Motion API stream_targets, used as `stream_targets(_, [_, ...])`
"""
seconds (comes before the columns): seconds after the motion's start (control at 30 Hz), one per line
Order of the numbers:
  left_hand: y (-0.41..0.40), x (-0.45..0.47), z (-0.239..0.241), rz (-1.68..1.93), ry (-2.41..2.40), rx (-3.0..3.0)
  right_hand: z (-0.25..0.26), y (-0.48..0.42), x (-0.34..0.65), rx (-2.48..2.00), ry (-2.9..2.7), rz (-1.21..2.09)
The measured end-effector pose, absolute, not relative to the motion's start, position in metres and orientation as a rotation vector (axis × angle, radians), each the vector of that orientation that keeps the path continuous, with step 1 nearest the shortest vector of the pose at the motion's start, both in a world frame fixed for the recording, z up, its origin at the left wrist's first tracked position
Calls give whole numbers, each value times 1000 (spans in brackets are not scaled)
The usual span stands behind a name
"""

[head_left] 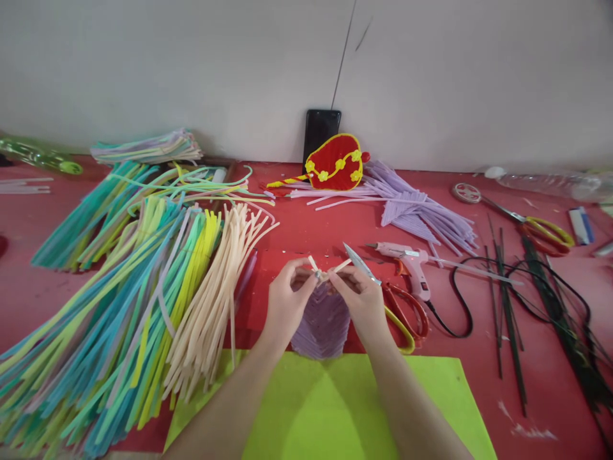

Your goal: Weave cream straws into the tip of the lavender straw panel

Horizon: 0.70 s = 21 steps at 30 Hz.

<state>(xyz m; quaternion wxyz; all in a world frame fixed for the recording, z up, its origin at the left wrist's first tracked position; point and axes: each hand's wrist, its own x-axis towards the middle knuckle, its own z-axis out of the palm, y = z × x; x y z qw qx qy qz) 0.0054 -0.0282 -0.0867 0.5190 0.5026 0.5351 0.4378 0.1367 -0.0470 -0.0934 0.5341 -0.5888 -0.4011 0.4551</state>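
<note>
Head camera view: two bare hands meet over a red table (297, 220). The left hand (290, 299) and the right hand (361, 300) each pinch a cream pipe cleaner (343, 264) between thumb and fingers, its two ends sticking up and outward; whether it is one bent piece or two cannot be told. It is held above the far end of a lilac panel (320, 327) ribbed in chevrons, whose near edge reaches a lime-green sheet (311, 409) below the forearms. Just right of the right hand lie red-and-yellow-handled scissors (405, 294) and a pink glue gun (412, 259). To the left spread a cream bundle (218, 281) and a large multicoloured bundle (112, 332) of pipe cleaners. At the back, a black phone (322, 126) leans against the wall (215, 70), partly behind a red ornament (334, 166) with yellow flowers
</note>
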Motion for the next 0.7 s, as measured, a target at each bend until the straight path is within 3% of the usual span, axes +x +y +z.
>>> stream_targets(0.7, [-32, 2, -87, 1063, 1466, 1436, -99, -48, 135, -1523, -1152, 893])
